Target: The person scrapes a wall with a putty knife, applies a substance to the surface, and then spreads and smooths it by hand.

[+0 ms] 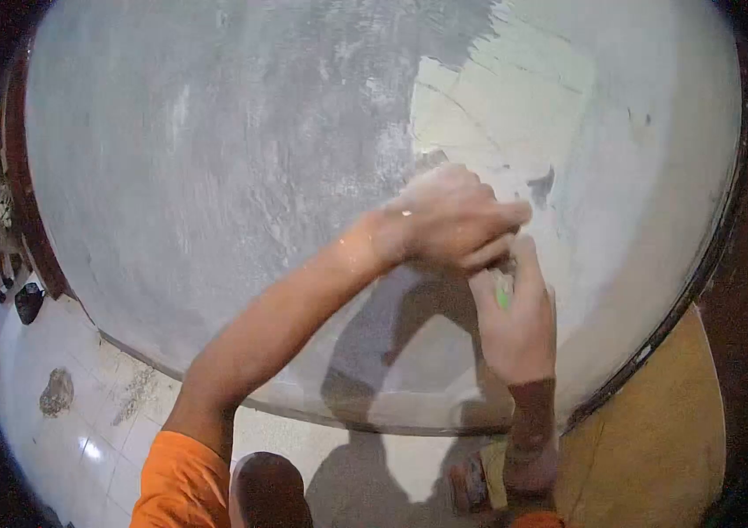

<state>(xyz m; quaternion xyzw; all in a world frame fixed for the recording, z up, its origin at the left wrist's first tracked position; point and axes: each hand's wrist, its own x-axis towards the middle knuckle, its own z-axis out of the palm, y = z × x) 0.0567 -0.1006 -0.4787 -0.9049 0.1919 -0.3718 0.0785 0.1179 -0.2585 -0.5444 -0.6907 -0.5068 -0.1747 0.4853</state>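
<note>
Both of my hands meet close to a wall (242, 158), most of it coated in smeared grey with a pale yellow-green patch (523, 97) at upper right. My left hand (457, 216) is closed, its fingers curled, and blurred by motion. A small grey edge (433, 160) shows just above its knuckles; what these fingers hold is hidden. Just below and to the right, my right hand (519, 321) is wrapped round a tool with a bright green handle (503, 295). The tool's working end is covered by my hands. Wet spots show on my left wrist.
A dark grey smear (541, 187) marks the wall right of my hands. White floor tiles (114, 440) at lower left carry a grey-brown lump (57, 393) and scattered crumbs. A dark bucket (29, 303) stands farther left. Tan flooring (655, 422) lies at lower right.
</note>
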